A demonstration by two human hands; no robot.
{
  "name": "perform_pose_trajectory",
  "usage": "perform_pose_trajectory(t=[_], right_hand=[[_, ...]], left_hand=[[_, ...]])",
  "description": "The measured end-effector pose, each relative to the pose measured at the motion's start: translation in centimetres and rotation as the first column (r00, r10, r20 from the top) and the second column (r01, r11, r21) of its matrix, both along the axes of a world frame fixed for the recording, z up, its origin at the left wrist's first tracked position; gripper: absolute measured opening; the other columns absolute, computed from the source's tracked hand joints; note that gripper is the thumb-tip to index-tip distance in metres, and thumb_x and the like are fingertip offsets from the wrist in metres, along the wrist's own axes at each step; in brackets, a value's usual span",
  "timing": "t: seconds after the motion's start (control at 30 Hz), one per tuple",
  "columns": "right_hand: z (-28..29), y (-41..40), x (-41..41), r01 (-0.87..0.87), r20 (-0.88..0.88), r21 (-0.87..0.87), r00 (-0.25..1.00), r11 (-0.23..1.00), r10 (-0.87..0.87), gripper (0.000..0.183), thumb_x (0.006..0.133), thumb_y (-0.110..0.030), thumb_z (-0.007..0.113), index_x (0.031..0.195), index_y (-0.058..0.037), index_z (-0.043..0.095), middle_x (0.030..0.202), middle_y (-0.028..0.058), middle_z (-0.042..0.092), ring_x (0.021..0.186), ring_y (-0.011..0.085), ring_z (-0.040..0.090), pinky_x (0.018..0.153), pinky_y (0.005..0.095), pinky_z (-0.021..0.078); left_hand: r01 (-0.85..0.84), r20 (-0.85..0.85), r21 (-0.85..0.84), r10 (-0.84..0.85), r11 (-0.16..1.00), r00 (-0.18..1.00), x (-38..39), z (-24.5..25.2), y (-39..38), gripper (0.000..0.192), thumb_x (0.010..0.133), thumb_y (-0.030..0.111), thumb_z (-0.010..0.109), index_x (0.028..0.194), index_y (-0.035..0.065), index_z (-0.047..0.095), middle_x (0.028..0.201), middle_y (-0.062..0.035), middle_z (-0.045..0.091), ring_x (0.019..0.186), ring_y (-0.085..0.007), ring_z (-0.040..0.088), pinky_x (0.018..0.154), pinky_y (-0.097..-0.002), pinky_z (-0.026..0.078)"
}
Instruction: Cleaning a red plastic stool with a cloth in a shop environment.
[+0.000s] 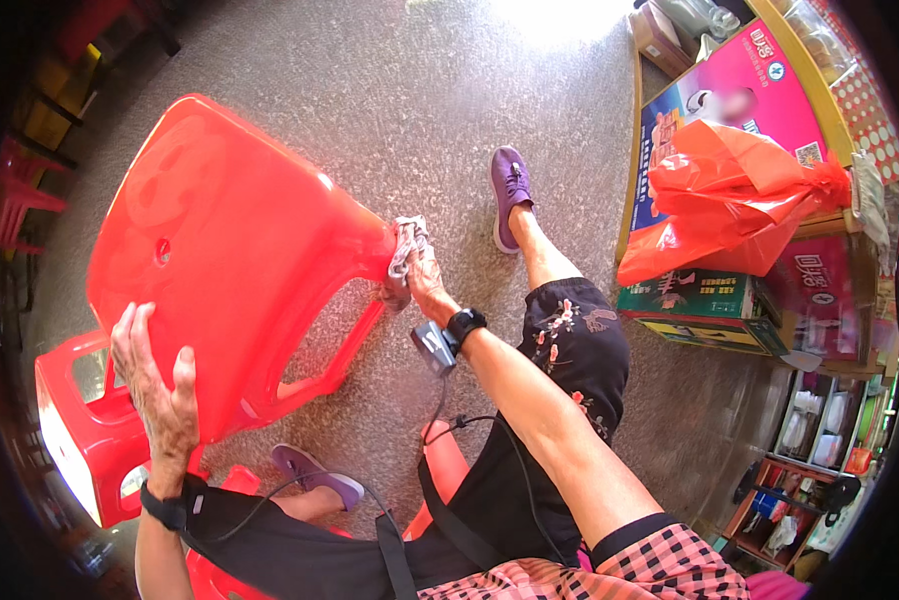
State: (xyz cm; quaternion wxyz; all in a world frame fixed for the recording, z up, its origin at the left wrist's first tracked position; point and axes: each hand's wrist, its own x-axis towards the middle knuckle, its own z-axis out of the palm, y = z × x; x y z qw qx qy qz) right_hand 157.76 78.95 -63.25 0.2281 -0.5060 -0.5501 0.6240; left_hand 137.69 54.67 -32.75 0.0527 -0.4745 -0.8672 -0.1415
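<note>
A large red plastic stool [217,247] is tipped over in front of me, its seat with a small hole turned partly up toward me. My left hand [161,386] lies against the near edge of the seat, fingers apart and thumb raised. In my right hand [425,281] is a bunched, patterned grey-and-white cloth [408,251]. It presses on the end of a stool leg at the right, and the hand covers part of the contact. A second red plastic stool [104,442] stands just beyond my left hand, partly hidden behind it.
A red plastic bag [727,202] hangs before printed cartons [764,75] at the right. Under it sits a green box [689,296]. Shelves with small goods [787,495] stand lower right. Pink stools [22,195] are at far left. A cable [442,409] runs from my right wrist device.
</note>
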Motion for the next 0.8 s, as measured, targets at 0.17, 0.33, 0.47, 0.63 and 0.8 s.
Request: perform_pose_trajectory(t=[0.17, 0.33, 0.47, 0.63, 0.8], right_hand=[[-2.5, 4.0, -0.5, -0.222, 0.167, -0.119, 0.956, 0.968, 0.24, 0.05, 0.095, -0.042, 0.049, 0.128, -0.0044, 0.055, 0.121, 0.0217, 0.061, 0.112, 0.034, 0.058, 0.094, 0.04, 0.0444], [-8.4, 2.9, 0.1, -0.074, 0.433, 0.139, 0.901, 0.988, 0.007, 0.051, 0.092, -0.039, 0.056, 0.13, -0.0065, 0.049, 0.107, 0.0239, 0.064, 0.103, 0.0393, 0.061, 0.089, 0.0453, 0.0477], [-7.3, 4.3, -0.3, 0.045, 0.439, 0.123, 0.893, 0.991, -0.095, 0.045, 0.08, -0.028, 0.072, 0.112, -0.0043, 0.05, 0.101, 0.0218, 0.065, 0.094, 0.041, 0.064, 0.08, 0.0473, 0.0515], [-10.4, 6.5, -0.2, 0.038, 0.144, -0.432, 0.989, 0.901, 0.028, 0.054, 0.091, -0.044, 0.054, 0.137, -0.0171, 0.047, 0.119, 0.0232, 0.059, 0.101, 0.0393, 0.062, 0.081, 0.0444, 0.0521], [-9.2, 3.0, 0.3, -0.055, 0.196, -0.078, 0.978, 0.995, 0.07, 0.045, 0.096, -0.044, 0.045, 0.13, -0.0143, 0.048, 0.124, 0.0185, 0.059, 0.115, 0.0334, 0.057, 0.094, 0.042, 0.0459]], left_hand=[[-0.013, 0.054, -0.032, 0.014, 0.999, 0.998, -0.2, 0.2, -0.8, 0.059, 0.083, 0.023, 0.052, 0.136, -0.0008, 0.04, 0.141, -0.0209, 0.036, 0.135, -0.0356, 0.03, 0.113, -0.0491, 0.02], [-0.016, 0.05, -0.08, 0.02, 0.997, 0.999, -0.6, -0.1, -0.8, 0.065, 0.086, 0.039, 0.047, 0.137, 0.0001, 0.039, 0.142, -0.0207, 0.035, 0.135, -0.035, 0.03, 0.112, -0.0507, 0.021], [-0.047, 0.085, -0.069, 0.053, 0.996, 0.995, -0.8, -0.1, -1.7, 0.065, 0.086, 0.04, 0.047, 0.137, 0.0009, 0.039, 0.143, -0.0205, 0.034, 0.135, -0.0346, 0.031, 0.112, -0.0504, 0.022], [-0.022, 0.07, -0.053, 0.026, 0.998, 0.997, -0.4, 0.2, -0.5, 0.064, 0.086, 0.039, 0.047, 0.137, 0.0008, 0.04, 0.141, -0.0203, 0.036, 0.134, -0.0346, 0.031, 0.112, -0.0499, 0.022], [-0.022, 0.071, -0.035, 0.024, 0.999, 0.997, -0.5, 0.0, -0.6, 0.06, 0.085, 0.033, 0.051, 0.135, 0.0012, 0.042, 0.14, -0.0198, 0.037, 0.134, -0.0351, 0.032, 0.112, -0.0495, 0.023]])
